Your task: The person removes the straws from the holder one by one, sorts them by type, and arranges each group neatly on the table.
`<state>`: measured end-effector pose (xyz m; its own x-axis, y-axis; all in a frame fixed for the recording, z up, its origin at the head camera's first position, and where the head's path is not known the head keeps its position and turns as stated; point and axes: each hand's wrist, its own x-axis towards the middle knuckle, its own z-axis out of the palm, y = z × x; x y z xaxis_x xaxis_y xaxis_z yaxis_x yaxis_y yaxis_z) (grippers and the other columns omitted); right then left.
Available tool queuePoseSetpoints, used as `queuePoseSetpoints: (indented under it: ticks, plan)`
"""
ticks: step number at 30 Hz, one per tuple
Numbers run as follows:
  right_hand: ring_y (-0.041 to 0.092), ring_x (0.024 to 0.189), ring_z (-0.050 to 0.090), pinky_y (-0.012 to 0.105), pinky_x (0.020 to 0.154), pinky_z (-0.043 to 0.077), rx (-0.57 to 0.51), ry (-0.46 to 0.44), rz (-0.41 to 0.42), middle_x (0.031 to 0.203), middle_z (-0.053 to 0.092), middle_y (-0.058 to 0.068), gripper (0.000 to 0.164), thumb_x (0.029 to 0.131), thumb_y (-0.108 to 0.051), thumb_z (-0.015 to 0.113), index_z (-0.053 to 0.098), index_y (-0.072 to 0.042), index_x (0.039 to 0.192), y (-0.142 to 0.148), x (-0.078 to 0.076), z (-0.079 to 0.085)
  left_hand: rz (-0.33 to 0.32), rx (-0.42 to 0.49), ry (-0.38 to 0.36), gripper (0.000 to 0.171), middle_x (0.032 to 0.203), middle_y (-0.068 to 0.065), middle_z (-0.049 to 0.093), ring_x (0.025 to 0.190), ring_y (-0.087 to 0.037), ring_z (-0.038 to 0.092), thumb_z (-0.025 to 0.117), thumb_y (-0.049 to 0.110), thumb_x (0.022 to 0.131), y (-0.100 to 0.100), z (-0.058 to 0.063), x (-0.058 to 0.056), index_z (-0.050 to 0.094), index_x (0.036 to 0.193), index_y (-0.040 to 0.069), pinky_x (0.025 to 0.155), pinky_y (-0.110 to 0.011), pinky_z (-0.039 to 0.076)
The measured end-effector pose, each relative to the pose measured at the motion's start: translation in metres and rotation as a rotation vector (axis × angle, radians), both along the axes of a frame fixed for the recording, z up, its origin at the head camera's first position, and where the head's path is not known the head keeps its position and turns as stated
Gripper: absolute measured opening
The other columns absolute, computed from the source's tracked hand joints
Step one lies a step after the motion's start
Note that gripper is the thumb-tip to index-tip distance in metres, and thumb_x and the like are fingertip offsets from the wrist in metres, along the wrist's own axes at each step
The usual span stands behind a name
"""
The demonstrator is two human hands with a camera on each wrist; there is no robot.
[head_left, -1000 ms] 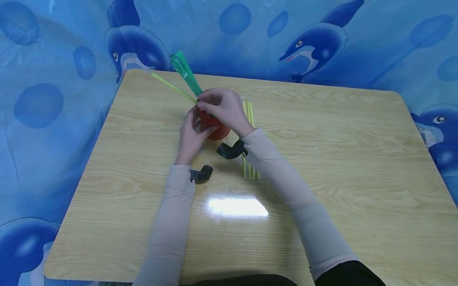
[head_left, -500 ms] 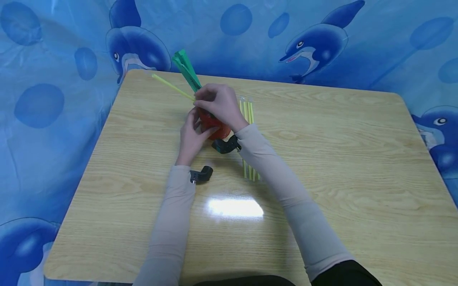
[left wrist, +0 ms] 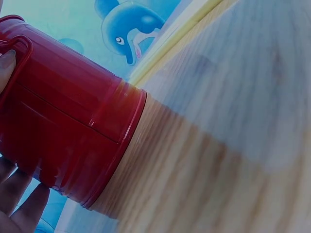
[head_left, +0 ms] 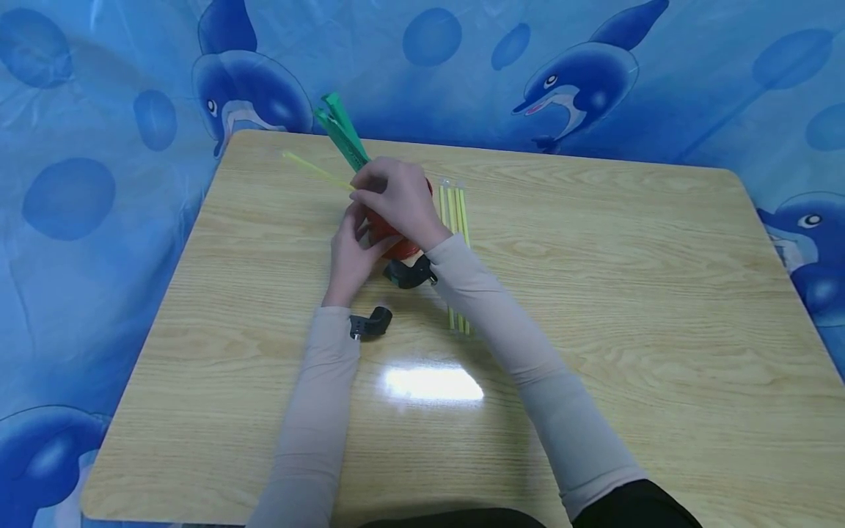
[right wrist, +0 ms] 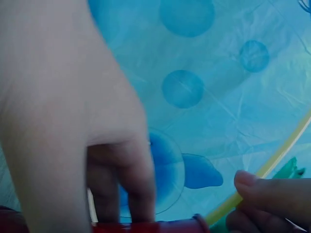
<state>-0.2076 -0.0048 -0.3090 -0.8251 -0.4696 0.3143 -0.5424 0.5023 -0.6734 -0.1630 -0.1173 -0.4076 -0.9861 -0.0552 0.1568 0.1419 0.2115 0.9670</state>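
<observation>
A red can (left wrist: 63, 107) with a small side handle (left wrist: 26, 48) stands on the table. Fingers and thumb of my left hand (head_left: 350, 253) curl round its lower part, the thumb tip at the handle in the left wrist view. Close to the can's mouth, my right hand (head_left: 399, 202) pinches a thin yellow straw (head_left: 317, 171), which slants up and away to the left. The same straw (right wrist: 282, 150) shows in the right wrist view near the can's rim. Flat green strips (head_left: 343, 132) stick up beside the straw. My right hand covers most of the mouth.
Several yellow straws (head_left: 461, 213) in clear wrapping lie on the wooden table (head_left: 627, 293), right of the can and partly under my right forearm. A blue dolphin-print sheet (head_left: 370, 44) hangs behind the table. Both wrists carry black camera mounts (head_left: 372, 323).
My right hand has shifted slightly left, and the yellow straw's far end has dropped a little. The tops of the green strips have spread apart. My left hand keeps its place.
</observation>
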Motion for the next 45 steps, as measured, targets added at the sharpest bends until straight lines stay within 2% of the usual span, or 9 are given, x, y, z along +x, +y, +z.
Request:
queuePoseSetpoints:
  ticks: [8,14,22,26,34,40,45]
  plan:
    - [0.014,0.078,0.067,0.02,0.074,0.052,-0.21,-0.073,-0.018,0.091,0.071,0.008,0.014,0.084,-0.01,0.071,0.073,-0.001,0.095,0.01,0.001,0.012,0.002,0.004,0.005,0.072,0.145,-0.002,0.041,0.131,-0.011,0.038,0.074,0.02,0.083,0.0,-0.001,-0.002,0.035,0.144,0.015,0.106,-0.024,0.036]
    - [0.015,0.079,0.067,0.022,0.075,0.054,-0.296,-0.088,-0.031,0.092,0.071,0.01,0.015,0.085,-0.01,0.071,0.073,0.0,0.095,0.019,-0.003,0.019,0.007,0.005,0.005,0.074,0.146,-0.006,0.039,0.133,-0.015,0.036,0.074,0.015,0.083,0.0,-0.001,-0.003,0.033,0.144,0.01,0.107,-0.026,0.035]
    - [0.019,0.078,0.067,0.028,0.074,0.055,-0.427,-0.063,-0.015,0.09,0.07,0.012,0.015,0.086,-0.007,0.068,0.071,0.003,0.097,0.032,-0.006,0.024,-0.004,0.035,-0.014,0.072,0.146,-0.016,0.037,0.135,-0.024,0.035,0.071,0.005,0.084,0.005,0.031,0.012,0.031,0.144,0.0,0.109,-0.035,0.034]
    - [0.016,0.077,0.066,0.029,0.075,0.055,-0.495,-0.088,-0.04,0.088,0.07,0.01,0.015,0.085,-0.006,0.069,0.071,0.003,0.096,0.036,-0.007,0.028,-0.005,0.033,-0.015,0.072,0.147,-0.015,0.037,0.135,-0.022,0.035,0.07,0.006,0.084,0.006,0.036,0.015,0.03,0.144,0.0,0.109,-0.035,0.034]
    - [0.018,0.077,0.064,0.03,0.074,0.053,-0.622,-0.122,-0.082,0.084,0.07,0.009,0.012,0.081,-0.002,0.072,0.071,0.003,0.093,0.046,-0.007,0.032,-0.003,0.036,-0.003,0.073,0.146,-0.017,0.037,0.135,-0.024,0.035,0.071,0.004,0.083,0.006,0.036,0.015,0.031,0.143,-0.002,0.109,-0.035,0.034]
    - [0.021,0.077,0.063,0.032,0.075,0.053,-0.731,-0.154,-0.084,0.081,0.069,0.007,0.009,0.081,0.003,0.07,0.072,0.0,0.089,0.056,-0.005,0.037,0.002,0.042,-0.021,0.074,0.146,-0.017,0.037,0.135,-0.026,0.035,0.072,0.004,0.083,0.006,0.036,0.014,0.03,0.143,-0.002,0.109,-0.036,0.033]
    - [0.024,0.072,0.062,0.034,0.074,0.054,-0.8,-0.145,-0.088,0.077,0.068,0.006,0.008,0.081,0.005,0.07,0.072,-0.001,0.086,0.065,-0.002,0.042,0.004,0.049,-0.026,0.074,0.146,-0.017,0.037,0.134,-0.026,0.036,0.072,0.004,0.082,0.007,0.037,0.015,0.03,0.143,-0.002,0.109,-0.037,0.034]
